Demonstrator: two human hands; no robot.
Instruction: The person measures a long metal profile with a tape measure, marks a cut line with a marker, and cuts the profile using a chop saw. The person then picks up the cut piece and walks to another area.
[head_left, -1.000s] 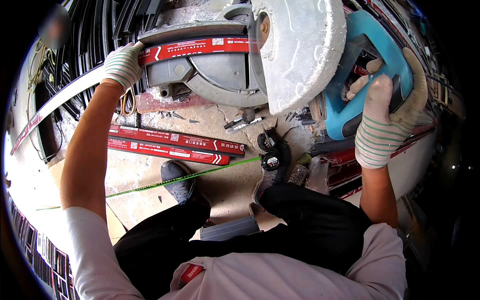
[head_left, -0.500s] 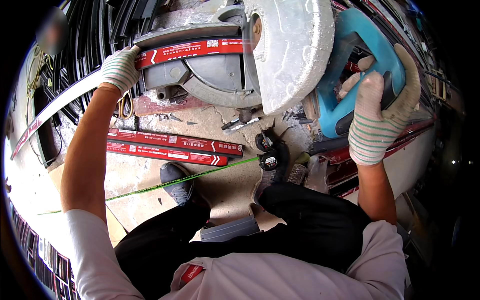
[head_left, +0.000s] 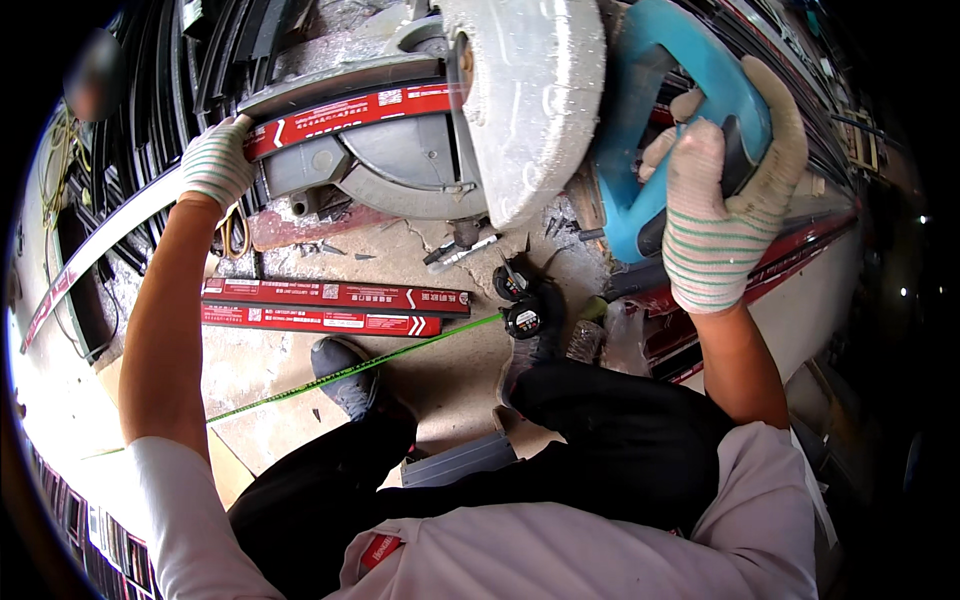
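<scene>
My left hand [head_left: 217,164], in a striped knit glove, is closed round a long strip [head_left: 350,120] with a red printed face. The strip lies along the fence of a miter saw [head_left: 400,203], and its pale far length runs out to the left. On the right, my gloved right hand [head_left: 722,225] wraps round the blue saw handle [head_left: 622,195], with fingertips showing through its opening. A whitish, dusty blade guard [head_left: 545,110] stands over the strip's right end and hides the blade's edge there.
Two short red-faced strips [head_left: 330,296] lie on the floor before the saw. A tape measure [head_left: 523,319] has its green blade [head_left: 400,355] drawn out leftward, across my shoe [head_left: 345,375]. Markers [head_left: 465,250] and scissors [head_left: 235,235] lie near the base. Dark profiles [head_left: 160,80] crowd the back left.
The whole view has shifted, so most things appear further left. The blade guard and my right hand have moved slightly left against the saw base. Both hands keep their grip.
</scene>
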